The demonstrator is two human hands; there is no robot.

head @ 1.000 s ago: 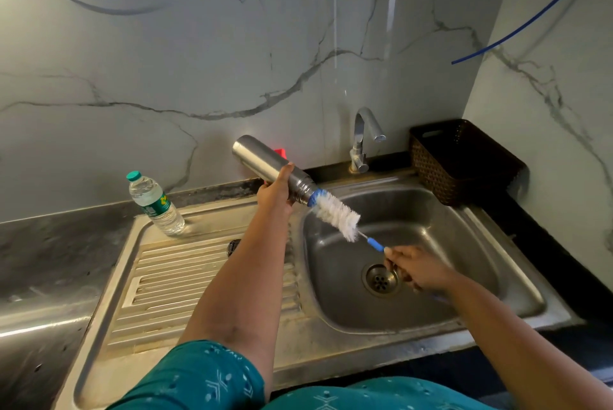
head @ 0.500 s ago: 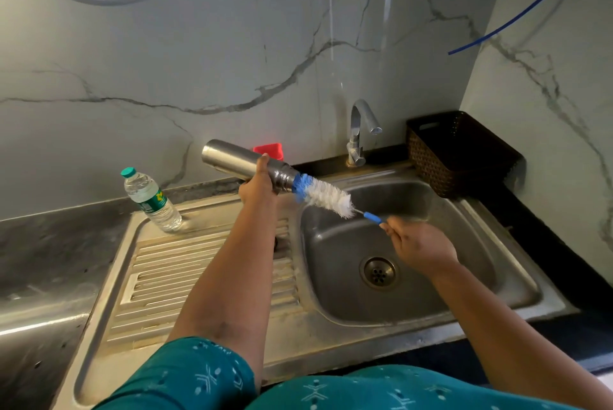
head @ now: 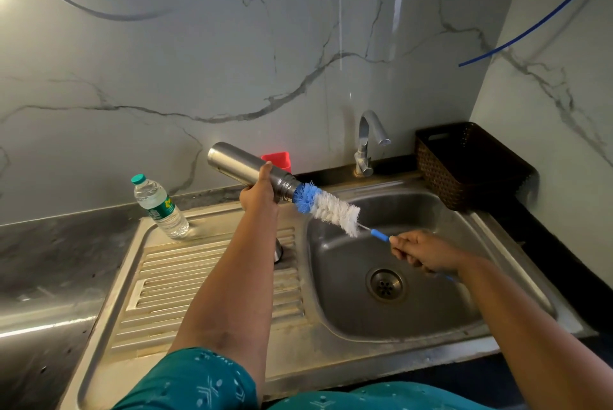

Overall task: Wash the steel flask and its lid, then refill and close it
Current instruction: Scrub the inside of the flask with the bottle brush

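My left hand (head: 258,192) grips the steel flask (head: 232,162) near its neck and holds it almost level above the sink's left rim, mouth pointing right. A bottle brush (head: 331,209) with blue and white bristles sticks out of that mouth, its blue tip at the opening. My right hand (head: 421,252) grips the brush's blue handle over the sink basin (head: 441,303). A small steel piece (head: 278,252), maybe the lid, peeks out from behind my left forearm on the drainboard.
A plastic water bottle (head: 159,207) stands at the drainboard's back left. A red container (head: 277,159) sits behind the flask by the wall. The tap (head: 368,144) is off. A dark woven basket (head: 464,160) fills the back right corner.
The brush has been drawn out of the flask, so more of the white bristles show. The flask has tipped closer to level, and my right hand has risen from near the drain.
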